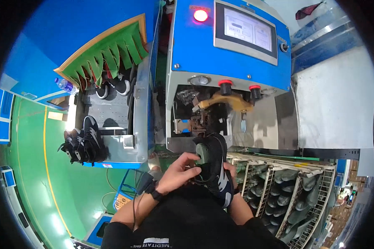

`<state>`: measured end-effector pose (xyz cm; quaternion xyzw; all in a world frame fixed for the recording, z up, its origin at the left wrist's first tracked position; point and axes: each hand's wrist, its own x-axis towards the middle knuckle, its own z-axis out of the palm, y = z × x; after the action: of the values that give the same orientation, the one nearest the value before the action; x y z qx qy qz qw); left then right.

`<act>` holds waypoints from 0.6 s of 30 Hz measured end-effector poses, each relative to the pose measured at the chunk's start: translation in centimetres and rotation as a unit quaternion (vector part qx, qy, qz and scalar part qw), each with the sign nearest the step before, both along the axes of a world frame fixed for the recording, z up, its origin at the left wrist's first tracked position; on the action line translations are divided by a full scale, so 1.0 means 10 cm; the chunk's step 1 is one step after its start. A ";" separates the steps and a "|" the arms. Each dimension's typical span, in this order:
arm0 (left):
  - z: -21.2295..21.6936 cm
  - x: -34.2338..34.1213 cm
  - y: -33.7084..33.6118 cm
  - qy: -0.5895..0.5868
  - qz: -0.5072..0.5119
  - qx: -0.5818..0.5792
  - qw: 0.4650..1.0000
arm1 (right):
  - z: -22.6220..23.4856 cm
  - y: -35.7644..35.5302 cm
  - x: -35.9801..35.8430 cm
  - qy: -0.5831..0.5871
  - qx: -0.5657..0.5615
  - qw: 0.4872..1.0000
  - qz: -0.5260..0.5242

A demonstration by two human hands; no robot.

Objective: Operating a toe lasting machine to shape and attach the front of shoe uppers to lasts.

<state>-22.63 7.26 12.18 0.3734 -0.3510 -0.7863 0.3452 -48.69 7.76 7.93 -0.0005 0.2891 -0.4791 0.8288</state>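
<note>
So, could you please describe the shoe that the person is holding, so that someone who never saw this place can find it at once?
Start at the big blue machine with the screen and the red lamp. Just below its open front, both hands hold a black shoe, the left hand on its green insert. The other black shoes sit on the grey conveyor to the left; this one alone is held.

Green painted floor (29, 166) with a thin yellow line (45, 157) curving along the left. Blue partition wall (70, 25) at upper left, fronted by a tunnel opening hung with green strip curtains (108, 54) above a grey metal conveyor bed (108, 110). Blue machine housing (203, 45) at centre, bearing a lit red lamp (200, 15) and a grey-framed screen (245, 29). White panel (336, 108) at right; wire rack (286, 186) at lower right.
</note>
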 end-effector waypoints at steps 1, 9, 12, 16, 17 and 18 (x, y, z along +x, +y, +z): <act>0.11 -0.01 0.04 -0.046 -0.028 -0.077 0.996 | -0.05 0.05 -0.03 -0.015 0.006 1.000 0.001; 0.22 -0.11 0.32 -0.177 -0.175 -0.088 0.965 | -0.26 0.30 -0.34 0.141 0.039 0.989 0.005; 0.02 -0.02 0.26 -0.222 -0.136 -0.033 0.965 | -0.17 0.25 -0.39 0.195 -0.024 0.980 -0.014; -0.22 0.13 0.13 -0.057 -0.062 0.155 0.984 | 0.10 -0.12 -0.42 0.426 -0.151 0.892 -0.016; -0.27 0.13 0.11 -0.005 -0.050 0.254 0.966 | 0.20 -0.24 -0.43 0.447 -0.176 0.877 0.020; -0.32 0.09 0.09 -0.041 -0.078 0.189 0.978 | 0.28 -0.33 -0.39 0.476 -0.197 0.857 0.029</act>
<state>-21.72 8.19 9.00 0.4355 -0.2384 -0.8468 0.1911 -52.62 4.41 10.68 -0.4000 0.5479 -0.4429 0.5862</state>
